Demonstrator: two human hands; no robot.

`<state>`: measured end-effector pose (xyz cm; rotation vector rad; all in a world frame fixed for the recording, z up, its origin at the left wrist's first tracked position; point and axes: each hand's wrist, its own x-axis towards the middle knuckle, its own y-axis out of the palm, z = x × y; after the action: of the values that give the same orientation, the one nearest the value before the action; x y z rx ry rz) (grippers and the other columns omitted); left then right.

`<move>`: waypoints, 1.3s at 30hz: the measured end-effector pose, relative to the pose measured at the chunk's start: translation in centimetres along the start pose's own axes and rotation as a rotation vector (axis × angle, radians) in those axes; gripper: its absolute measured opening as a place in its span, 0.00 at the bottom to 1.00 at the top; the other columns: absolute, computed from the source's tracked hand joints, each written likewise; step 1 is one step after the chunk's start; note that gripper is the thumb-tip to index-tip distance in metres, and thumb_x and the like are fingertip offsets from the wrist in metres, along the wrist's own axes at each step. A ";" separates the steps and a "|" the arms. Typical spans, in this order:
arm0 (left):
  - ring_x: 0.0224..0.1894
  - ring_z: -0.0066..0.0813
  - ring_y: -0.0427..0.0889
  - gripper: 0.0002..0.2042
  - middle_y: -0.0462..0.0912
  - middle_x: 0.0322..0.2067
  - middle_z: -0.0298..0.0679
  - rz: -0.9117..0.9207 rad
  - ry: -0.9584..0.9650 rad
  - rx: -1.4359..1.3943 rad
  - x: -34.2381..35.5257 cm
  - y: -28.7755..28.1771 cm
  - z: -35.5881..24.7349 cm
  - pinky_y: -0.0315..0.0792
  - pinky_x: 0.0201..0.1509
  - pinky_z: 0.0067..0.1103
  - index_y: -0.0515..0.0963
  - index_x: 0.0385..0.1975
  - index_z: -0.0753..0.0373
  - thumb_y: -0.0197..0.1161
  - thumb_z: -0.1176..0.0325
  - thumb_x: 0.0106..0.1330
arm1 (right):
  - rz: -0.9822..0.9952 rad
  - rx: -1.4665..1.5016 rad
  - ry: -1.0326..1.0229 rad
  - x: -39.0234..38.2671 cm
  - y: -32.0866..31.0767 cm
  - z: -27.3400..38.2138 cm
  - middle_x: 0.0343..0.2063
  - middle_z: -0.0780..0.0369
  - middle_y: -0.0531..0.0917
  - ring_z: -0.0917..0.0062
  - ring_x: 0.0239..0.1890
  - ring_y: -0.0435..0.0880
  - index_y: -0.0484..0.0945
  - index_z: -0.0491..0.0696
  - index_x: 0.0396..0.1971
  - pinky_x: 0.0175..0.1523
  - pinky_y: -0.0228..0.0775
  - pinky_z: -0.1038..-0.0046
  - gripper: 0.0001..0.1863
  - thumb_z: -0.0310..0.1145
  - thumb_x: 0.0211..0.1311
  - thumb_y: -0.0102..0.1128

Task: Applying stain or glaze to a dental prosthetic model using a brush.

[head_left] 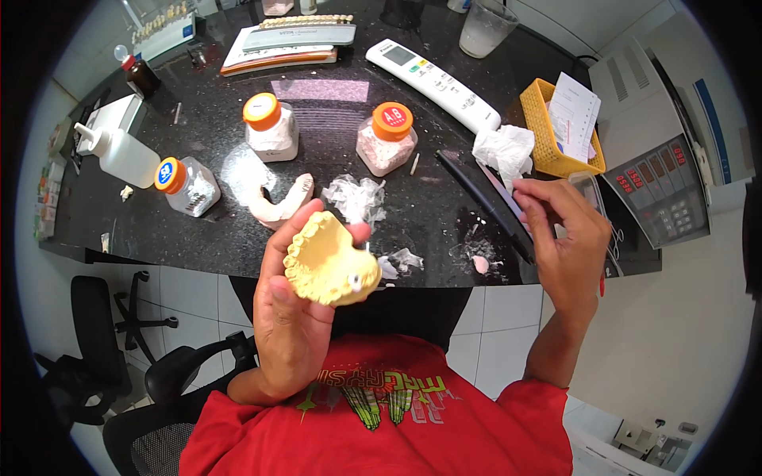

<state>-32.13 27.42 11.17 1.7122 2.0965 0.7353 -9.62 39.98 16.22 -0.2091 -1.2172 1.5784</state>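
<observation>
My left hand [290, 325] is closed round a yellow dental cast [327, 262], held above the counter's front edge with its row of teeth towards the left. A small whitish spot shows on the cast's right end. Over the counter at the right, my right hand [567, 238] has its thumb and forefinger pinched together; what they hold, if anything, I cannot make out. Close to those fingers lie a long black object [486, 205] and a thin, purplish strip [502, 193]. Behind the cast rests a pale pink horseshoe-shaped dental piece [278, 205], beside crumpled clear film [355, 198].
Orange-lidded jars [271, 135] stand mid-counter, with a white squeeze bottle [131, 157] at left. A white remote control [432, 83] lies behind. At right are crumpled tissue [506, 151], a yellow basket [548, 131] of papers and a machine with red displays [655, 186]. Pink crumbs [480, 263] dot the front.
</observation>
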 end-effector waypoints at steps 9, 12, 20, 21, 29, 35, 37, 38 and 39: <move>0.53 0.49 0.76 0.37 0.68 0.56 0.57 -0.045 0.067 -0.076 -3.4 -1.5 -1.5 0.78 0.49 0.32 0.50 0.66 0.65 0.47 0.43 0.66 | 0.045 0.136 -0.376 2.7 1.3 6.0 0.32 0.58 0.82 0.68 0.32 0.82 0.81 0.44 0.35 0.36 0.74 0.74 0.13 0.16 0.46 0.62; 0.54 0.50 0.75 0.37 0.64 0.59 0.57 -0.111 0.063 -0.019 -3.6 -2.6 -2.2 0.79 0.49 0.31 0.47 0.68 0.64 0.48 0.45 0.67 | 0.283 0.140 -0.592 4.4 3.5 8.2 0.41 0.58 0.81 0.65 0.42 0.81 0.80 0.45 0.40 0.44 0.75 0.69 0.19 0.14 0.45 0.59; 0.61 0.48 0.68 0.34 0.56 0.65 0.52 -0.149 0.073 -0.123 -4.1 -5.5 -4.1 0.68 0.61 0.34 0.40 0.70 0.61 0.50 0.62 0.69 | 0.610 -0.007 -0.785 7.2 9.0 10.5 0.51 0.55 0.74 0.65 0.51 0.75 0.72 0.47 0.50 0.53 0.69 0.67 0.22 0.19 0.53 0.53; 0.61 0.47 0.69 0.34 0.56 0.65 0.52 -0.156 0.070 -0.020 -4.1 -5.7 -4.4 0.68 0.61 0.34 0.40 0.70 0.61 0.50 0.65 0.69 | 0.642 -0.029 -0.783 7.4 9.3 10.9 0.50 0.55 0.74 0.64 0.52 0.75 0.72 0.47 0.50 0.53 0.69 0.67 0.21 0.19 0.53 0.53; 0.52 0.44 0.77 0.33 0.62 0.62 0.50 -0.200 0.075 -0.037 -3.6 -6.4 -4.1 0.78 0.52 0.29 0.48 0.67 0.64 0.54 0.59 0.69 | 0.803 0.103 -0.648 7.4 9.0 12.4 0.54 0.49 0.72 0.57 0.53 0.75 0.70 0.39 0.52 0.57 0.68 0.64 0.23 0.24 0.54 0.58; 0.54 0.39 0.76 0.27 0.66 0.59 0.43 -0.142 0.033 -0.150 -3.6 -6.9 -4.2 0.75 0.56 0.33 0.53 0.64 0.67 0.52 0.62 0.70 | 0.707 0.077 -0.608 7.3 8.7 12.1 0.50 0.53 0.76 0.61 0.51 0.75 0.72 0.41 0.51 0.57 0.67 0.65 0.25 0.26 0.50 0.63; 0.47 0.42 0.81 0.29 0.62 0.62 0.53 -0.195 0.051 -0.083 -3.5 -6.4 -4.2 0.79 0.49 0.28 0.52 0.65 0.65 0.51 0.57 0.70 | 0.622 0.038 -0.593 7.6 7.9 12.3 0.45 0.56 0.79 0.62 0.48 0.75 0.74 0.43 0.50 0.56 0.67 0.66 0.28 0.28 0.44 0.68; 0.47 0.41 0.81 0.28 0.63 0.61 0.53 -0.170 0.052 -0.082 -3.6 -6.3 -4.4 0.79 0.49 0.28 0.53 0.64 0.65 0.51 0.57 0.70 | 0.558 0.041 -0.600 7.7 7.5 12.2 0.42 0.58 0.81 0.69 0.49 0.77 0.75 0.45 0.50 0.55 0.68 0.70 0.29 0.29 0.41 0.71; 0.47 0.41 0.81 0.28 0.64 0.61 0.53 -0.145 0.051 -0.081 -3.6 -6.3 -4.5 0.79 0.48 0.27 0.53 0.64 0.64 0.50 0.57 0.71 | 0.561 0.042 -0.603 7.3 7.4 12.2 0.42 0.58 0.81 0.69 0.49 0.77 0.75 0.45 0.50 0.55 0.68 0.70 0.29 0.29 0.41 0.71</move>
<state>-38.94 22.21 10.93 1.4963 2.1666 0.8163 -25.35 39.54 19.28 -0.0416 -1.6792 2.2544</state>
